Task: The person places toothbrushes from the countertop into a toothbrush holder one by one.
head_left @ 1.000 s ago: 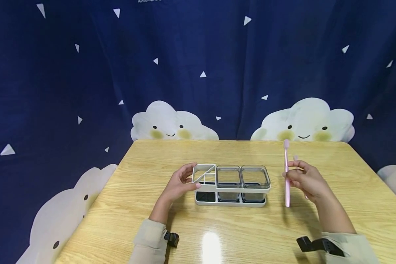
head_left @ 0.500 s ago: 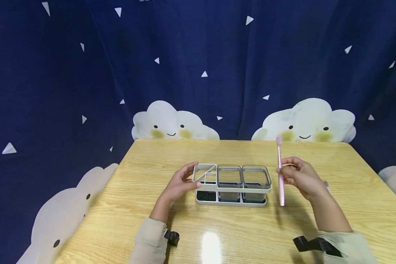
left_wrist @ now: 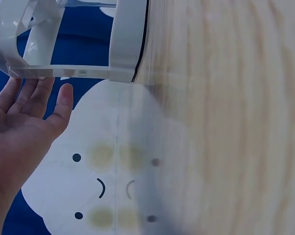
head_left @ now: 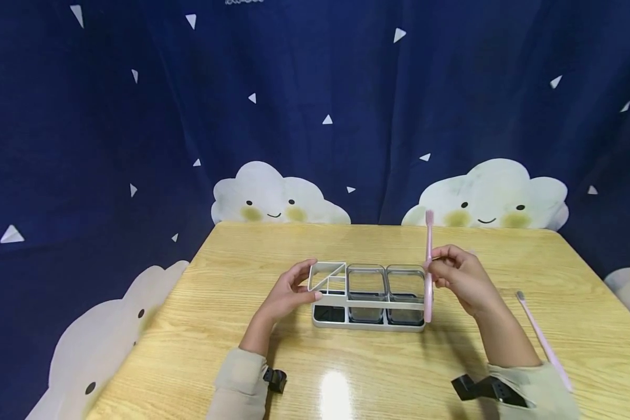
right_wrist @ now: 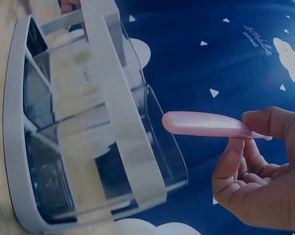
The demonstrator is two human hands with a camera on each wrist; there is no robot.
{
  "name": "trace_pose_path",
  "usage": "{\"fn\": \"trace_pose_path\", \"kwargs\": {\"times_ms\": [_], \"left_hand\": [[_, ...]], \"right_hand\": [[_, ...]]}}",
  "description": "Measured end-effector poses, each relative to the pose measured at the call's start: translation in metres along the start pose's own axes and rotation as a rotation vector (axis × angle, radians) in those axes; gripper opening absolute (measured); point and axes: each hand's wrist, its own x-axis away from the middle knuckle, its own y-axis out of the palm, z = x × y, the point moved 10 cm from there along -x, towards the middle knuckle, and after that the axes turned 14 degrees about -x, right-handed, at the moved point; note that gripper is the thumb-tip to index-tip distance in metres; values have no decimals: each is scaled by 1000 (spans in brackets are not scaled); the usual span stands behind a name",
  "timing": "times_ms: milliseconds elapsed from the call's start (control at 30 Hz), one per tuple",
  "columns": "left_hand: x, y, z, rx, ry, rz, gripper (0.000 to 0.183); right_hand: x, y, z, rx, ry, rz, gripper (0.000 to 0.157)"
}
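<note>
A toothbrush holder (head_left: 383,304), white-framed and two-tiered, stands on the table. Two clear cups (head_left: 366,281) fill its middle and right bays; thin bars divide its left bay. My left hand (head_left: 289,294) grips the left end, thumb at the front corner and fingers around the back. Between thumb and fingers, my right hand (head_left: 464,280) pinches a pink toothbrush (head_left: 428,291), held upright with bristles up at the holder's right end. Seen from the right wrist, the toothbrush handle's rounded end (right_wrist: 186,123) points toward the rim of the right cup (right_wrist: 167,142).
Another pink toothbrush (head_left: 543,341), with a grey head, lies on the table (head_left: 388,373) to the right, partly under the right sleeve (head_left: 538,391). A small pink tip (head_left: 472,252) shows behind the right hand. A dark blue curtain (head_left: 294,87) with clouds hangs behind the table.
My right hand has moved left with the toothbrush, up to the holder's right end. The toothbrush lying on the right has come into view. My left hand stays at the holder.
</note>
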Motion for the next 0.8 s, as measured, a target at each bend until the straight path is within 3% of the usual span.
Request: {"fn": "trace_pose_path", "kwargs": {"times_ms": [800], "left_hand": [[-1, 1, -3, 23, 4, 0, 69]], "right_hand": [[-14, 38, -4, -55, -26, 23, 11]]}}
